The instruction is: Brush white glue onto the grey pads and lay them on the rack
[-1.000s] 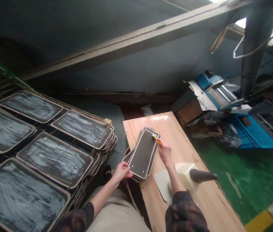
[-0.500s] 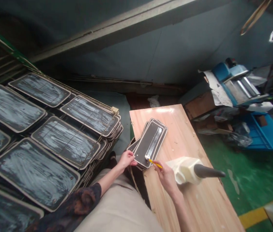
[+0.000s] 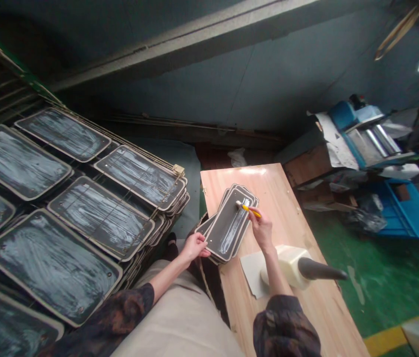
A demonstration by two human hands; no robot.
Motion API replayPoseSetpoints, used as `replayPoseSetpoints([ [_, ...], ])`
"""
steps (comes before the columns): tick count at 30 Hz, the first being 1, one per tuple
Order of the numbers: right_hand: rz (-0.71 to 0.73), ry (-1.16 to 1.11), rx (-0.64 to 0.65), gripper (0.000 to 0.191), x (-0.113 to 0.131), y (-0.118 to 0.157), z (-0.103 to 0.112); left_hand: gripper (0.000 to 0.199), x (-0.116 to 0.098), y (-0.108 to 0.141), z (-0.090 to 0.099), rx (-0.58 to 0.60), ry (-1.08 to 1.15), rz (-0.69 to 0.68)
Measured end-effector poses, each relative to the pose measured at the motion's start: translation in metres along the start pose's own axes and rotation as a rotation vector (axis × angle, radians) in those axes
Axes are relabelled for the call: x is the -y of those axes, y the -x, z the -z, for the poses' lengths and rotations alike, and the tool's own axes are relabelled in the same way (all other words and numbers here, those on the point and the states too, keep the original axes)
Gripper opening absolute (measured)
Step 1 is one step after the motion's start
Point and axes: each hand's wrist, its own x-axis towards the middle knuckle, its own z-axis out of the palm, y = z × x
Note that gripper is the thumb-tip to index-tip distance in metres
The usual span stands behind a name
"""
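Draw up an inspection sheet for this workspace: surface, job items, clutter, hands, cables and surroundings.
Surface: wood-grain table, with small dark marks.
Job items: top plate of a stack, dark with a pale border, white streaks along its right side; yellow-handled brush; pale bottle with a dark tapered top; pale sheet.
Clutter: crumpled clear plastic by a blue tray, right of the table.
Hands: left hand at the top plate's near left corner; right hand holding the brush.
Cables: nothing seen that is clearly a cable.
Surroundings: white-streaked plates in stacks at left; green floor; blue machine with rollers; dark wall.
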Motion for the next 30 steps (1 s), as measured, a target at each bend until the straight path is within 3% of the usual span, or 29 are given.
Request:
replayPoseSetpoints([
  [4,0.074,0.09,-0.041,0.035,0.003,-0.027,-0.012,0.019,-0.002,0.0,-0.001,0.004,0.019,0.003],
  [7,0.114,0.138,-0.015,0.034,0.007,-0.03,-0.023,0.019,-0.003,0.001,-0.001,0.005,0.03,0.007],
  [11,0.148,0.162,0.089,0.032,0.013,-0.01,-0.028,0.018,-0.005,0.001,0.0,0.009,0.039,0.0],
  [16,0.142,0.124,0.258,0.029,0.025,0.016,-0.016,0.021,-0.005,0.001,0.001,0.014,0.052,0.001],
  [23,0.131,0.163,0.143,0.032,0.024,-0.008,-0.019,0.018,-0.003,0.0,0.001,0.01,0.044,0.008],
  [26,0.156,0.192,0.18,0.028,0.027,0.009,-0.026,0.018,-0.004,0.0,0.001,0.013,0.041,0.009],
  [30,0.162,0.172,0.32,0.024,0.041,0.06,-0.026,0.019,-0.005,-0.002,0.001,0.007,0.043,0.012],
])
